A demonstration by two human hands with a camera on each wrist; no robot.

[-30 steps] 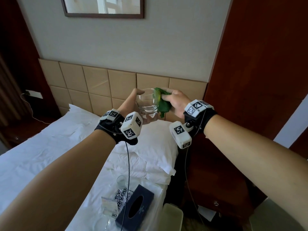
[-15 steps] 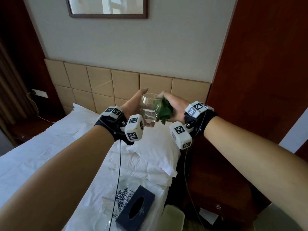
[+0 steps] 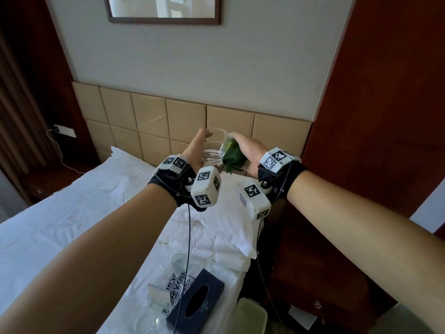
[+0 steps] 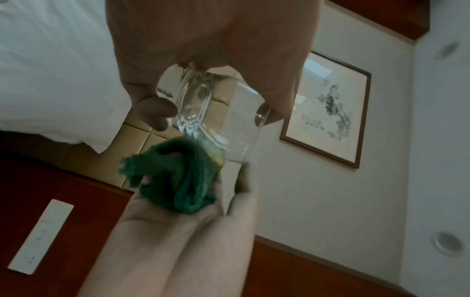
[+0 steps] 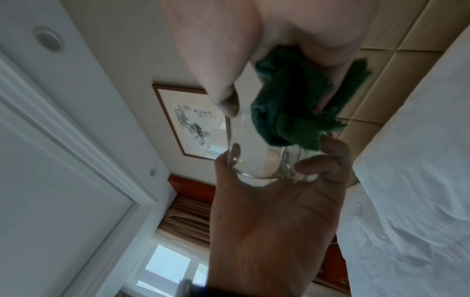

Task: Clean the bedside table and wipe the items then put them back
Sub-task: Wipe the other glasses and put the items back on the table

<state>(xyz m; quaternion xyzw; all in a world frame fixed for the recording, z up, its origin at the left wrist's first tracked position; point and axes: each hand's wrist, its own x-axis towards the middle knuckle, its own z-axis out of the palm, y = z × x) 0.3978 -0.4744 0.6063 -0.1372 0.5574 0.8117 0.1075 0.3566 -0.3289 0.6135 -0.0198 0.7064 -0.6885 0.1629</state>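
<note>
Left hand (image 3: 192,150) gripped the clear round drinking glass (image 3: 214,148) upright. Right hand (image 3: 250,150), just right of it, clutched the crumpled green cloth (image 3: 233,156) against its side.

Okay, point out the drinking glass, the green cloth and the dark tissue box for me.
drinking glass (image 3: 213,150): head view, on its clear side wall.
green cloth (image 3: 233,156): head view, on the bunched middle.
dark tissue box (image 3: 196,302): head view, on its top face.

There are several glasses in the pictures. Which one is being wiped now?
The glass held up by the left hand, with the green cloth in the right hand against it. The other glasses lie on the bed.
</note>
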